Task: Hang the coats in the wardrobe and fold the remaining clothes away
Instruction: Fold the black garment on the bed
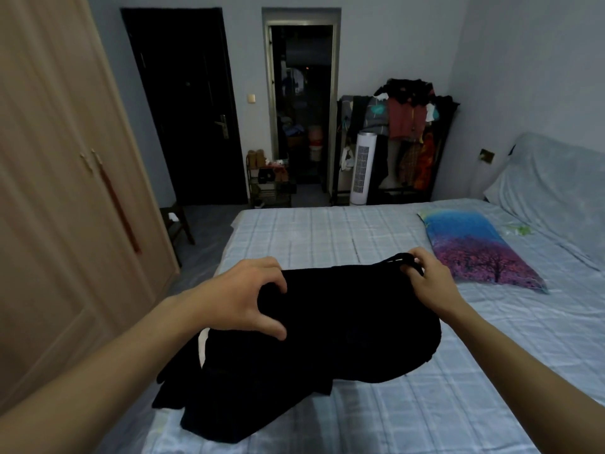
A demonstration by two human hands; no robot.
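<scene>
A black garment (pixel 327 339) is held up over the near left part of the bed (pixel 327 231), its lower folds draping onto the sheet and over the bed's edge. My left hand (pixel 248 298) grips its left upper edge, thumb below and fingers curled over the cloth. My right hand (pixel 429 278) pinches the right upper corner, where a dark loop or cord shows. The wooden wardrobe (pixel 65 191) stands at the left with its doors closed.
A purple and blue pillow (pixel 474 250) lies on the bed's right side. A clothes rack (pixel 412 136) full of garments and a white tower fan (pixel 361 168) stand against the far wall. A dark door, an open doorway, a shoe rack and a stool (pixel 176 224) lie beyond the bed.
</scene>
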